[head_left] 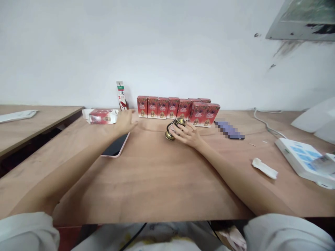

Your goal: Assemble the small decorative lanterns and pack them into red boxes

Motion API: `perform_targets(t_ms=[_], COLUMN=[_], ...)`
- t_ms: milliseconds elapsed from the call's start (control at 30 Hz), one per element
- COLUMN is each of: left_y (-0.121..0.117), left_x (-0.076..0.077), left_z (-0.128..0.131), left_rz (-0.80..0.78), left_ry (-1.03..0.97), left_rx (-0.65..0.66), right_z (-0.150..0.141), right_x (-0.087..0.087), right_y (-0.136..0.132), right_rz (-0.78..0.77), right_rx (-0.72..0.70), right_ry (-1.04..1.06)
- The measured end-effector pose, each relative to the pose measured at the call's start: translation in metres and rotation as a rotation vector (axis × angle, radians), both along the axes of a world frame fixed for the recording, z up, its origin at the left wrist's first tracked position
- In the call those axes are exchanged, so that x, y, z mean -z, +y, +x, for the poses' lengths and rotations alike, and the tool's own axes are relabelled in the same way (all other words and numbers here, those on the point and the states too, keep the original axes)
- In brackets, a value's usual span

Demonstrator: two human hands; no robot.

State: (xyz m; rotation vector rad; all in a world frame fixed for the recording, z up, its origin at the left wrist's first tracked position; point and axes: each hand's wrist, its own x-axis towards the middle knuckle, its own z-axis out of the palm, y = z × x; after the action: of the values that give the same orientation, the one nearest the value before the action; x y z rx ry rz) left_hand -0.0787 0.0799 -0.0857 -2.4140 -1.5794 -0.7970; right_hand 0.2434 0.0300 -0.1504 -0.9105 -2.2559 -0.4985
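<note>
My right hand (187,134) lies over a small brass-coloured pot (175,128) at the middle of the wooden table (157,181), fingers curled round it. My left hand (126,120) is stretched out toward the far left, close to a red box lying on its side in an opened white carton (101,116); its fingers are blurred. A row of several upright red boxes (174,108) stands at the back, just behind the pot. A phone in a pink case (115,146) lies under my left forearm.
A tall narrow packet (121,96) leans against the wall. A dark flat object (229,130) lies right of the boxes. A white device with blue labels (305,158), a cable (267,123) and a crumpled white scrap (265,168) sit at the right. Another table (26,127) stands left.
</note>
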Motion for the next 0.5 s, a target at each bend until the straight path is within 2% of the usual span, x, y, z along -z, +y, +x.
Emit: perform_targets(t_ms=[67,100,233,367,433,500], left_y=[0.02,0.027,0.04,0.032,0.021,0.009], left_x=[-0.01,-0.012,-0.011,-0.005,-0.005,-0.006], left_z=[-0.031,-0.046,-0.089,-0.103,-0.102,-0.101], left_rz=[0.042,0.031,-0.024,-0.121,-0.064,-0.002], left_ry=[0.176,0.256,0.287,0.326,0.375,0.432], left_rx=[-0.22,-0.276,-0.348,-0.425,-0.415,-0.387], right_z=[0.004,0.006,0.007,0.005,0.002,-0.005], right_x=[0.0,0.0,0.002,0.005,0.008,0.011], right_y=[0.001,0.002,0.003,0.001,0.0,-0.003], right_rz=[-0.032,-0.027,0.167,0.458,0.555,0.58], right_rx=[-0.027,-0.034,-0.065,-0.105,-0.111,-0.142], right_ry=[-0.014,-0.035,-0.217,-0.281,-0.258,-0.238])
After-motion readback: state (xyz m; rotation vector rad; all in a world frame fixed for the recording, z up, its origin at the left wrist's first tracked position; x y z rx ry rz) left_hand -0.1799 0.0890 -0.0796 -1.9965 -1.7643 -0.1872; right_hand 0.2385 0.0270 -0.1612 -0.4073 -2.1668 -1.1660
